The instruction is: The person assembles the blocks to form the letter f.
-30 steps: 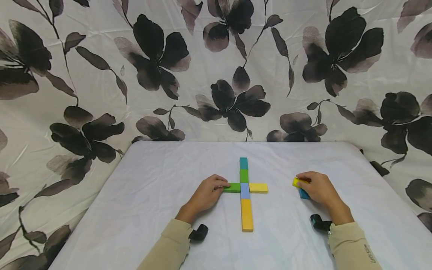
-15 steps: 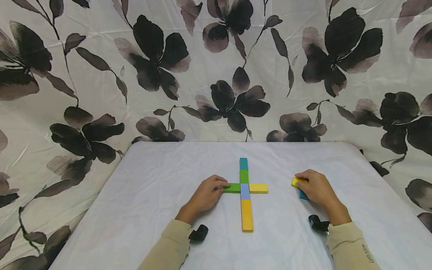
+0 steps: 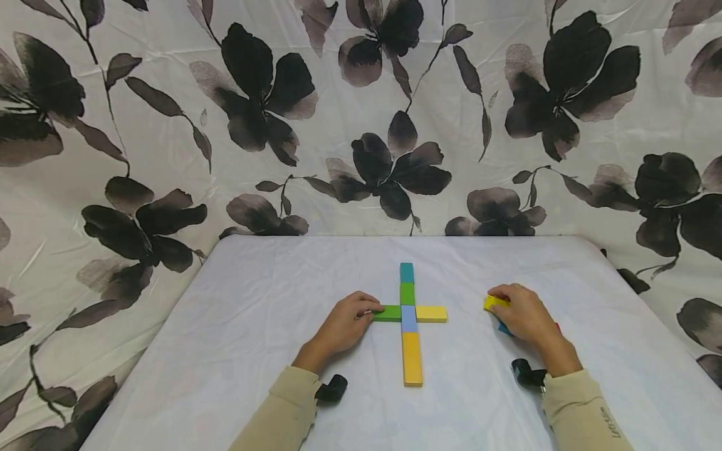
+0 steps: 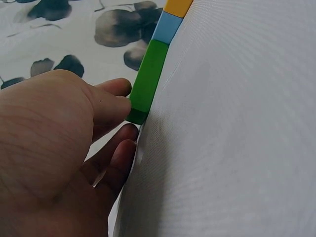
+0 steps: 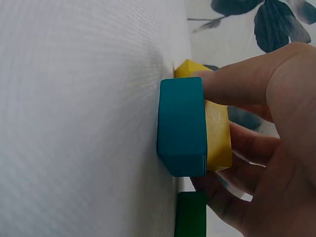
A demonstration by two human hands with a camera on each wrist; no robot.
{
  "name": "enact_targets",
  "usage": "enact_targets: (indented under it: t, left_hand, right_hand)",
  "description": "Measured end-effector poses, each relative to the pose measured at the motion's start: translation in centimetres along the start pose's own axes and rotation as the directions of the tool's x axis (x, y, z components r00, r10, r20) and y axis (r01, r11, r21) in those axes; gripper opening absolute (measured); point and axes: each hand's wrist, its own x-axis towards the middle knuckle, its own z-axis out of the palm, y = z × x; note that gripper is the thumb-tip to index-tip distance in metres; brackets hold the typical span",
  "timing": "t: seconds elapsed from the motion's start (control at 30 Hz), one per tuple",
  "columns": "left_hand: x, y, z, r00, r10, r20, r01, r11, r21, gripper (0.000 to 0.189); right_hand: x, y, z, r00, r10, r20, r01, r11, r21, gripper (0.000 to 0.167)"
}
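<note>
Your left hand pinches the outer end of the green block lightly between thumb and forefinger; this grip probably steadies that arm of the cross, whose inner end butts against the light-blue block. The cross lies flat on the white cloth, its pieces set against one another, presumably so that both lines run straight through the centre. Your right hand grasps the yellow block, thumb on one side and fingers curled behind; the block is well apart from the cross, to its right. In the right wrist view, the blue block partly masks the yellow block; you cannot confirm contact between them, nor whether the yellow block is off the cloth. Note the blind spots: your right hand covers much of the blue block from the head view, only a red sliver shows beside your wrist, and a dark green piece is cut off by the lower edge of the right wrist view
</note>
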Motion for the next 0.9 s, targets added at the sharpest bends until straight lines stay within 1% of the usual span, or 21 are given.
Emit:
enact_targets:
  t: [0.17, 0.27, 0.4, 0.53, 0.73, 0.8, 0.9]
  left_hand:
    - [0.1, -0.2, 0.1, 1.0, 0.004, 0.001, -0.004, 1.0, 0.004, 0.027]
    - [0.2, -0.2, 0.2, 1.0, 0.001, 0.003, -0.001, 1.0, 0.007, 0.027]
    - [0.4, -0.3, 0.2, 1.0, 0.01, 0.007, -0.011, 1.0, 0.018, 0.027]
    - [0.4, -0.5, 0.1, 1.0, 0.023, 0.006, -0.024, 1.0, 0.018, 0.027]
    - [0.3, -0.9, 0.3, 0.999, 0.041, -0.001, -0.041, 0.999, 0.019, 0.027]
    - [0.3, -0.9, 0.3, 0.999, 0.042, -0.004, -0.042, 0.999, 0.023, 0.027]
    - [0.3, -0.9, 0.3, 0.999, 0.039, -0.008, -0.039, 0.999, 0.019, 0.027]
  right_hand:
    - [-0.2, 0.1, 0.0, 1.0, 0.0, -0.012, 0.0, 1.0, 0.012, 0.033]
    - [-0.3, 0.0, -0.1, 0.999, -0.009, -0.04, 0.011, 1.0, 0.027, 0.036]
    - [-0.1, -0.4, -0.3, 0.998, 0.016, -0.068, -0.01, 0.996, 0.092, 0.038]
    - [0.4, -1.2, 0.1, 0.996, 0.068, -0.052, -0.057, 0.982, 0.181, 0.039]
    - [1.7, -2.7, 0.9, 0.997, 0.067, -0.039, -0.055, 0.968, 0.244, 0.04]
    - [2.2, -3.0, 1.0, 0.996, 0.081, -0.029, -0.069, 0.958, 0.279, 0.042]
    - [2.9, -3.4, 1.2, 0.993, 0.116, -0.001, -0.108, 0.931, 0.349, 0.046]
